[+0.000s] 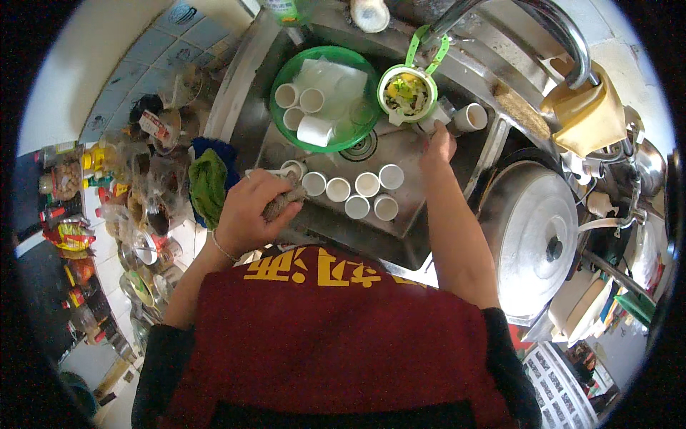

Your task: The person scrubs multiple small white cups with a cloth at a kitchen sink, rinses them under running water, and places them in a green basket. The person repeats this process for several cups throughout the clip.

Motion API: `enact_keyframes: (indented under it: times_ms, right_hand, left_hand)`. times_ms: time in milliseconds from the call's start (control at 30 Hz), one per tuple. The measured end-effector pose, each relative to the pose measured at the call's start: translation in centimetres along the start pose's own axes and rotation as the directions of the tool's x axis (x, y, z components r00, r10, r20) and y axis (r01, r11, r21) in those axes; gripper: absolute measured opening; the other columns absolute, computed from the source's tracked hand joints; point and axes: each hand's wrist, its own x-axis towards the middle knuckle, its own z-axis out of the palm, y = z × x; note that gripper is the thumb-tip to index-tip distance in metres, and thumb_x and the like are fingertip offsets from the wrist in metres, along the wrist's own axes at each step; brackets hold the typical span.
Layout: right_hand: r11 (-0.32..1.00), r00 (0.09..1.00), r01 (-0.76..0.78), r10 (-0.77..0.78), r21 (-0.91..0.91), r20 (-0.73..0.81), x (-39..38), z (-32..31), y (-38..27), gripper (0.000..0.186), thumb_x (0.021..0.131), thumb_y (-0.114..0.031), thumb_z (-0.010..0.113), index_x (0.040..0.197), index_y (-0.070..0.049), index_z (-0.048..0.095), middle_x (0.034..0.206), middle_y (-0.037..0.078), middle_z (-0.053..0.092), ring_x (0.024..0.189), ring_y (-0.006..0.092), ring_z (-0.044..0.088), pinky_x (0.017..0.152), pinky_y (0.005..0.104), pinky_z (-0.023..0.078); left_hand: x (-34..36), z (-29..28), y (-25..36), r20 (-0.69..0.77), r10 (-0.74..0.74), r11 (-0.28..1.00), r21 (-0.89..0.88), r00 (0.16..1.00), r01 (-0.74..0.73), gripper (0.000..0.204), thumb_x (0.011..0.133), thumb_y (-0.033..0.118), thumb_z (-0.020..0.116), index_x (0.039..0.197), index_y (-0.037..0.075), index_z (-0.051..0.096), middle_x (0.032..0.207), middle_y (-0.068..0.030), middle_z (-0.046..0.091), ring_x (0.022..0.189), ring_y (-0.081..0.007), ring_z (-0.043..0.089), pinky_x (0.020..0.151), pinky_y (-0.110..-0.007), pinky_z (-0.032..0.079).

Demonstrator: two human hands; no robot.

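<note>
Your left hand [257,207] is curled around a grey-brown scrubber [282,204] over the near-left edge of the sink [400,151]. Your right hand [437,148] reaches to the far-right part of the sink, its fingers at a pale cup [430,126]; you cannot tell from here whether they grip it or only touch it. That cup sits just below the green-rimmed strainer [383,75], which hangs near the tap [574,61] with food scraps inside and crowds the space above your fingers. A larger white cup [471,117] is just to the right of them.

Between your hands, a loose cluster of white cups [338,189] stands mouth up on the sink floor, the leftmost close to your left hand. Behind them a green basin [279,121] takes up the far-left part, with more cups and some flat whitish pieces in it; the drain [359,148] lies at its near edge. To your left, a green cloth [207,187] lies against a blue one [230,171]. To your right, a wide metal lid [532,214] fills the space beside the sink, and a tan cloth [586,111] hangs beyond it
</note>
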Motion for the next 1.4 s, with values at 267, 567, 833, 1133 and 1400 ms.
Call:
enact_keyframes:
  times_ms: [267,567,833,1133,1400]
  right_hand:
    - [0.792,0.841,0.478,-0.537,-0.380,-0.062,9.6,0.8,1.7,0.063,0.075,-0.033,0.079,0.123,-0.001,0.055,0.119,0.016,0.061,0.103,0.0290,0.060,0.090,0.0422,0.048]
    - [0.925,0.966,0.136,-0.203,-0.355,-0.159,8.1,2.6,-0.2,0.077,0.071,-0.032,0.079,0.133,0.002,0.048,0.132,0.023,0.055,0.115,0.0336,0.059,0.093,0.0447,0.050]
    - [0.974,0.982,0.025,-0.067,-0.225,-0.179,5.1,3.3,-1.9,0.093,0.070,-0.037,0.082,0.144,-0.001,0.037,0.150,0.019,0.035,0.124,0.0301,0.051,0.098,0.0434,0.047]
    - [-0.116,0.984,0.132,-0.102,-0.984,0.144,7.7,4.5,-3.1,0.054,0.093,-0.053,0.053,0.131,-0.016,0.060,0.130,0.009,0.062,0.125,0.0305,0.054,0.103,0.0527,0.038]
    - [0.339,0.936,0.058,-0.346,-0.939,-0.067,11.9,4.1,0.9,0.075,0.091,-0.064,0.043,0.109,0.004,0.068,0.118,0.020,0.064,0.115,0.0337,0.058,0.102,0.0429,0.036]
  left_hand:
    - [1.2,-0.5,0.7,0.053,-0.031,0.999,-0.008,0.998,0.032,0.029,0.076,0.015,0.078,0.099,0.005,0.063,0.091,-0.0141,0.063,0.082,-0.0341,0.062,0.072,-0.040,0.051]
    - [0.9,0.5,0.3,0.124,-0.032,0.999,0.015,0.992,0.030,0.029,0.077,0.018,0.078,0.098,0.006,0.063,0.090,-0.0130,0.062,0.081,-0.0332,0.062,0.073,-0.040,0.051]
    - [0.6,0.9,0.2,0.205,-0.011,1.000,0.024,0.979,0.006,0.028,0.078,0.021,0.077,0.099,0.007,0.064,0.092,-0.0122,0.063,0.082,-0.0317,0.062,0.073,-0.040,0.052]
    - [0.9,1.0,0.2,0.234,0.003,0.999,0.044,0.972,-0.014,0.027,0.078,0.020,0.078,0.097,0.006,0.064,0.090,-0.0126,0.063,0.082,-0.0322,0.062,0.072,-0.040,0.052]
    - [1.3,1.1,0.0,0.086,-0.036,0.997,-0.060,0.996,0.042,0.024,0.070,0.010,0.075,0.087,0.003,0.059,0.090,-0.0135,0.061,0.081,-0.0329,0.062,0.072,-0.039,0.052]
